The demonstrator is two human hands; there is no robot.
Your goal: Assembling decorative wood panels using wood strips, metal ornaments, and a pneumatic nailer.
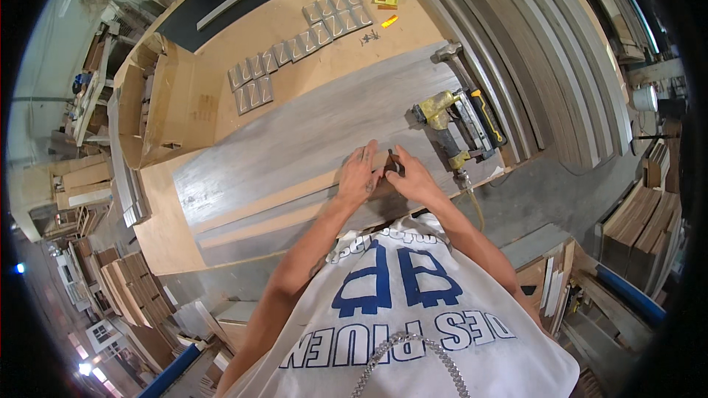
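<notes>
Your left hand (359, 175) lay flat, fingers spread, on a grey board (295, 147) near the desk's (169, 236) front edge. Your right hand (410, 177) pinched a small dark piece (392, 167) beside it. A yellow nail gun (457, 125) crowded the right; open board stretched left.

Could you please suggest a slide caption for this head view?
Both hands, left hand and right hand, press a wood strip on grey boards, nail gun alongside.
</notes>
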